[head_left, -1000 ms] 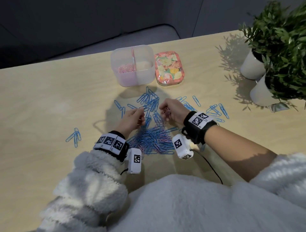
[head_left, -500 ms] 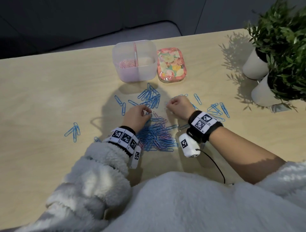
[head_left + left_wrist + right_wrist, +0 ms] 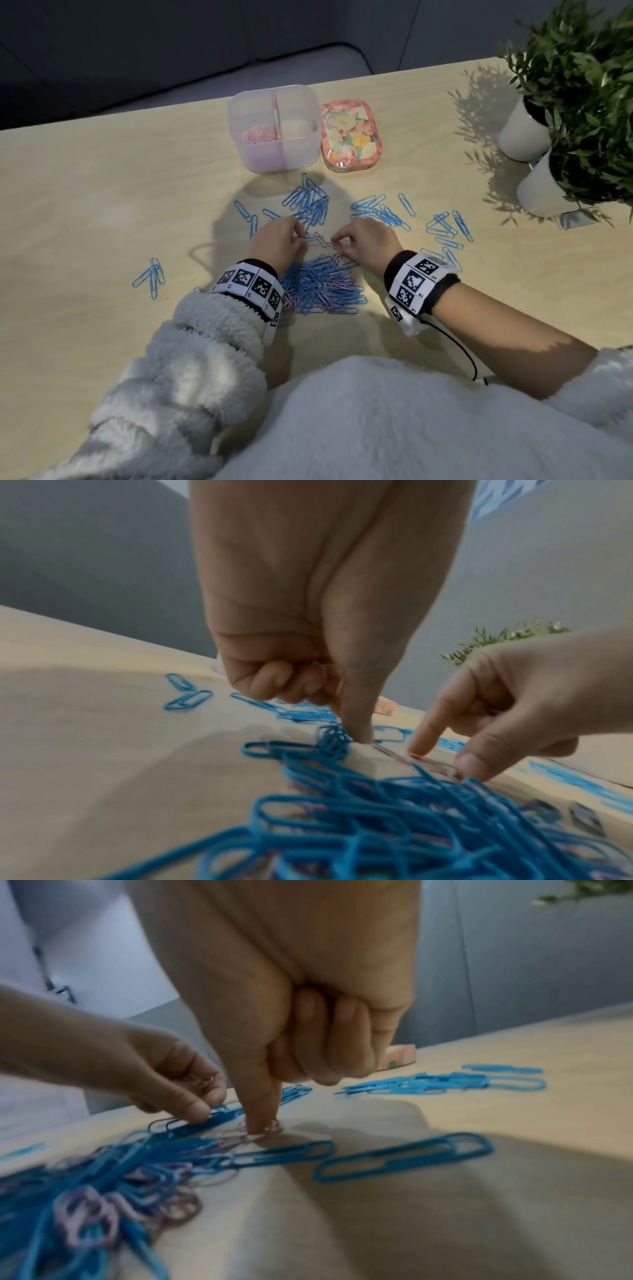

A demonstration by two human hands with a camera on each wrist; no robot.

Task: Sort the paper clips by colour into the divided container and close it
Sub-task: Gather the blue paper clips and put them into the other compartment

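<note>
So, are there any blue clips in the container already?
No, in the head view the container holds only pink clips in its left compartment.

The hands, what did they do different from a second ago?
Both hands came down from above the mixed pile to the table beyond it. The left hand and right hand each press a fingertip by pink clips there. Container and lid stayed put.

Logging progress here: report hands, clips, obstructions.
Left hand grips pink paper clips; right hand pinches a pink paper clip on the table. Divided container open, pink side only filled; mixed pile unsorted. Path clear.
</note>
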